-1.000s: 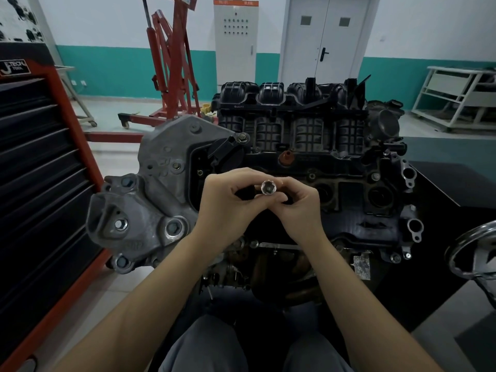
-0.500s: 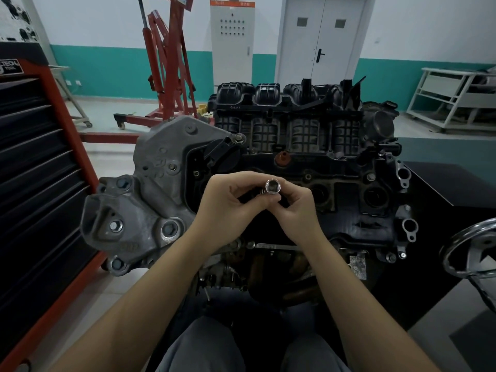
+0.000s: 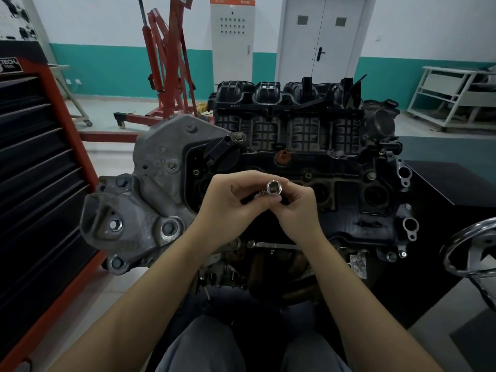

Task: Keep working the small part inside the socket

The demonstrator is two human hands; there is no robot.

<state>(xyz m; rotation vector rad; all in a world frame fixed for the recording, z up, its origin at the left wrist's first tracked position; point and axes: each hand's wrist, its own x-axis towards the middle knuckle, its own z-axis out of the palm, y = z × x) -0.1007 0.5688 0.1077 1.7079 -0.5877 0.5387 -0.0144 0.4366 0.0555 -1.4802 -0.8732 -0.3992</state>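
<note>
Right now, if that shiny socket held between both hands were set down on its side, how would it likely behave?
The socket looks like polished metal, so probably rigid and heavy for its size. Its round barrel would likely roll if laid sideways. The smooth chrome may be slippery; the left hand and right hand both pinch it with their fingertips.

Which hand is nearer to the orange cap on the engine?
Right, narrowly. The right hand sits just below and slightly right of the orange cap; the left hand lies lower and further left. Both pinch the socket between them.
</note>
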